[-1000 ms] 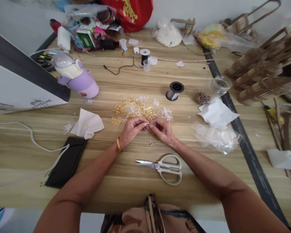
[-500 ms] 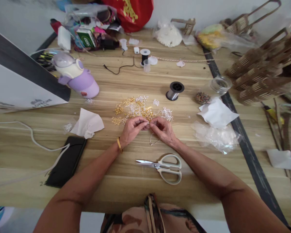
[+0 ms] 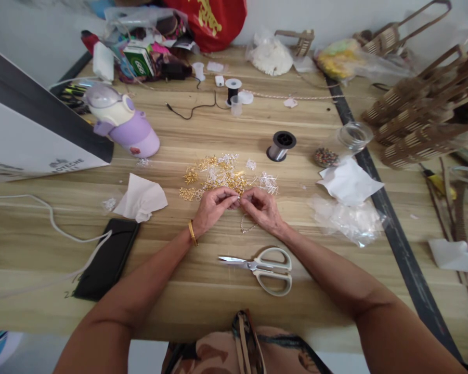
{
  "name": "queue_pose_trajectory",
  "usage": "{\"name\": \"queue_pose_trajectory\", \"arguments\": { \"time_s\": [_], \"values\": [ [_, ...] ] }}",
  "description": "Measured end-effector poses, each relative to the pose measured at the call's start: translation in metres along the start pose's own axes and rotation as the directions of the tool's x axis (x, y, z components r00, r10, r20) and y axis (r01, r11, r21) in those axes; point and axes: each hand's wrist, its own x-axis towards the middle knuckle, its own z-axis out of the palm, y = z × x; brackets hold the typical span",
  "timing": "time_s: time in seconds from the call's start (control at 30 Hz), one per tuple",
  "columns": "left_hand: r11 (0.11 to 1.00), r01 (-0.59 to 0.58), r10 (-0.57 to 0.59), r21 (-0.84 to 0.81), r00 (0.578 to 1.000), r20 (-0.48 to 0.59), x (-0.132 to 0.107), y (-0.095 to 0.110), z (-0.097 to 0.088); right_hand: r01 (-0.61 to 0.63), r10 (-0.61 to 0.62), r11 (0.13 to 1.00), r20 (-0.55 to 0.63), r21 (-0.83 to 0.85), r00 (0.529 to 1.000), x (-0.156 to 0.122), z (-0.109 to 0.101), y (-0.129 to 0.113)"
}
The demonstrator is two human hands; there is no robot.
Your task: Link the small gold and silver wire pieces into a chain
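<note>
My left hand (image 3: 217, 206) and my right hand (image 3: 262, 209) meet fingertip to fingertip over the table, both closed in a pinch. Between them is a tiny pale piece, too small to name. A thin beaded chain (image 3: 248, 228) hangs from under my right fingers and lies on the wood. Just beyond the hands spreads a pile of gold and silver jewelry findings (image 3: 222, 174), with silver pins (image 3: 268, 183) at its right side and small gold rings (image 3: 188, 194) at its left. Scissors (image 3: 253, 266) with cream handles lie nearer me, blades pointing left.
A wire spool (image 3: 281, 146) stands behind the pile. To the right are a clear jar (image 3: 353, 137) of beads, white paper (image 3: 349, 182) and plastic bags (image 3: 349, 221). At left lie a tissue (image 3: 140, 198), a black phone (image 3: 107, 259) and a purple bottle (image 3: 134, 132).
</note>
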Motion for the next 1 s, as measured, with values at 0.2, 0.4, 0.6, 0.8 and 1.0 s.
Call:
{"name": "queue_pose_trajectory", "arguments": {
  "time_s": [0.2,0.4,0.6,0.8,1.0],
  "values": [
    [1.000,-0.006,0.006,-0.004,1.000,0.001,-0.0004,0.0011,0.0000,0.008,-0.008,1.000,-0.005,-0.004,1.000,0.0003,0.0001,0.0017],
    [1.000,-0.022,0.022,0.010,1.000,0.000,0.0001,0.0008,0.0001,-0.003,0.003,1.000,0.005,-0.005,1.000,0.0002,-0.0002,-0.0011],
    [0.999,-0.030,0.030,0.034,1.000,0.005,-0.0002,0.0004,-0.0003,-0.004,0.004,1.000,0.007,-0.029,1.000,0.0002,-0.0008,-0.0004],
    [0.998,-0.042,0.042,0.045,0.999,0.008,0.0000,-0.0015,-0.0009,-0.005,0.006,1.000,0.013,-0.031,1.000,0.0003,-0.0006,-0.0006],
    [0.998,-0.042,0.042,0.053,0.999,0.000,-0.0002,-0.0007,-0.0010,-0.018,0.018,0.999,0.009,-0.029,1.000,0.0006,-0.0007,-0.0013]
  ]
}}
